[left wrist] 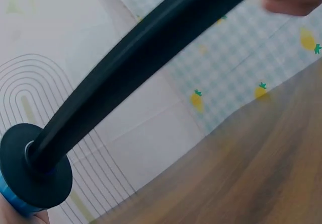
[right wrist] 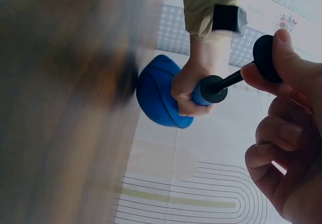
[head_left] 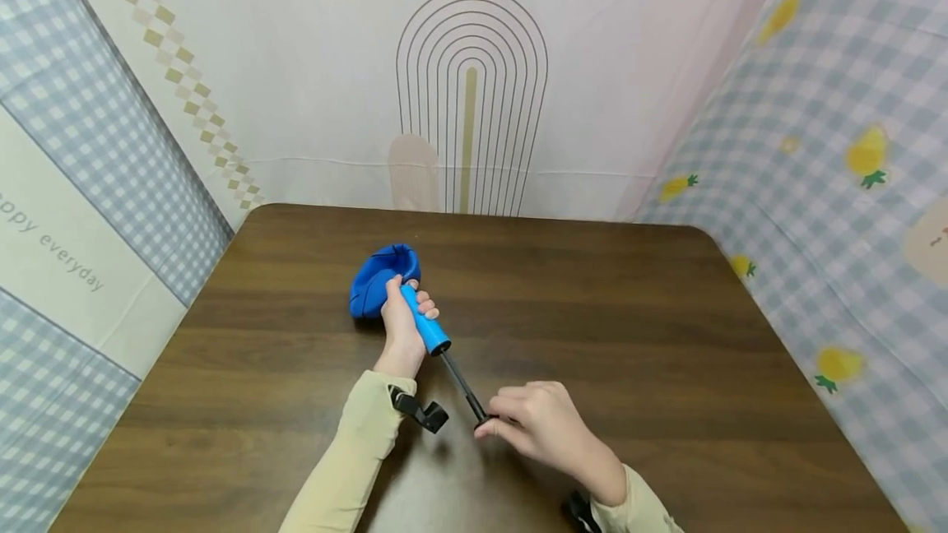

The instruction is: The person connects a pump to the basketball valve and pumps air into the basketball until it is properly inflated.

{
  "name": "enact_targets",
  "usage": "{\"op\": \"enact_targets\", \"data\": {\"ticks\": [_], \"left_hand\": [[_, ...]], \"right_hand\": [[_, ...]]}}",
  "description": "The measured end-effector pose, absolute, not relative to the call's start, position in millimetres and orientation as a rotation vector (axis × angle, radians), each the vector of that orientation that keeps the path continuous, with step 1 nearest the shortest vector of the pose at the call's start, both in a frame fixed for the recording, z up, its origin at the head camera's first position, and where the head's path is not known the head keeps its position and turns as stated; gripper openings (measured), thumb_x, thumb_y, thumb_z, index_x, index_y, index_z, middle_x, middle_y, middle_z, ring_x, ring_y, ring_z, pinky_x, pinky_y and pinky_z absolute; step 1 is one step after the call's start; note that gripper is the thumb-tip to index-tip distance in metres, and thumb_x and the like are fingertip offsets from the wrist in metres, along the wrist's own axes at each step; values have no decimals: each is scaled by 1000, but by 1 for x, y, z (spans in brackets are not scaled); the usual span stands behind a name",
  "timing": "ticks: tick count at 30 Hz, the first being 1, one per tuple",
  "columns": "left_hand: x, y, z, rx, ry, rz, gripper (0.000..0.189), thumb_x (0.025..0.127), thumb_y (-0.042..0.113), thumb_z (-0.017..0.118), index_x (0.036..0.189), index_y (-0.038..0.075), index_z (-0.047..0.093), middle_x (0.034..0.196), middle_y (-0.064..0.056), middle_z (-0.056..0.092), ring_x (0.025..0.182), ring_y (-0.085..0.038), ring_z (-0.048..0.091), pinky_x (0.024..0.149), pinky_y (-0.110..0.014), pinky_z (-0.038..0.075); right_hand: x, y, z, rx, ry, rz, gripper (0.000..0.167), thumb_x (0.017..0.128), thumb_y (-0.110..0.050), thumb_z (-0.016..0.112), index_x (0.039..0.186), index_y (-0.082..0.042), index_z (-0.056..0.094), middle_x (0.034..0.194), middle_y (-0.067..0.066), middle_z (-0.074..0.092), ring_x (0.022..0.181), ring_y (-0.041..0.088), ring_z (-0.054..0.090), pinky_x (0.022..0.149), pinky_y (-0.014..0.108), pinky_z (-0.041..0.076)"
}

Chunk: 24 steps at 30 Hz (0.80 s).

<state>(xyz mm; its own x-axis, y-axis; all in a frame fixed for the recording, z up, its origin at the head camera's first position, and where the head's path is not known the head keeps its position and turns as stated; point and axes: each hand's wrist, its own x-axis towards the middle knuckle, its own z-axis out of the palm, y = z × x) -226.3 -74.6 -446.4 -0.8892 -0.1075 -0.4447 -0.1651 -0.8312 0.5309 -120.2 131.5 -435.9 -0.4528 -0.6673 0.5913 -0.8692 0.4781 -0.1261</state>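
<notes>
A blue ball (head_left: 367, 293) with dark seams, partly caved in, sits at the far end of a blue hand pump (head_left: 425, 322). My left hand (head_left: 400, 326) wraps around the pump's barrel, right beside the ball. From the barrel's near end a black rod (left wrist: 136, 65) is drawn out, crossing the left wrist view. At the rod's end is a flat black handle (right wrist: 265, 59), which my right hand (head_left: 546, 424) pinches between thumb and index finger. The joint between pump and ball is hidden behind the left hand.
Both hands work above a brown wooden table (head_left: 629, 303). A white patterned curtain (head_left: 318, 72) hangs behind it, with blue checked cloth (head_left: 800, 179) on the right side. Black straps with camera mounts (head_left: 419, 410) sit on the wrists.
</notes>
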Motion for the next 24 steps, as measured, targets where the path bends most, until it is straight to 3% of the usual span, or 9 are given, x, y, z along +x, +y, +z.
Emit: {"op": "enact_targets", "data": {"ticks": [9,13,24], "left_hand": [[-221,-63,-442,-648,988,2899,35,100,41,43,76,16,43,54,5,38,41,-6,33,41,-18,31],[-221,-60,-437,-618,996,2894,36,100,42,42,76,16,44,54,5,39,41,-6,33,41,-18,32],[-227,-74,-437,-660,928,2885,34,100,39,41,76,15,44,55,5,40,42,-6,35,42,-17,33]], "right_hand": [[-157,113,-448,1180,-2347,592,29,77,-42,74,66,-24,55,57,-15,48,48,-7,37,47,6,22],[-164,106,-446,1134,-2312,594,32,74,-40,77,64,-22,53,56,-14,47,48,-5,37,46,7,22],[-137,114,-439,1154,-2295,618,35,85,-45,67,63,-23,51,53,-15,43,46,-7,31,47,5,21]]}}
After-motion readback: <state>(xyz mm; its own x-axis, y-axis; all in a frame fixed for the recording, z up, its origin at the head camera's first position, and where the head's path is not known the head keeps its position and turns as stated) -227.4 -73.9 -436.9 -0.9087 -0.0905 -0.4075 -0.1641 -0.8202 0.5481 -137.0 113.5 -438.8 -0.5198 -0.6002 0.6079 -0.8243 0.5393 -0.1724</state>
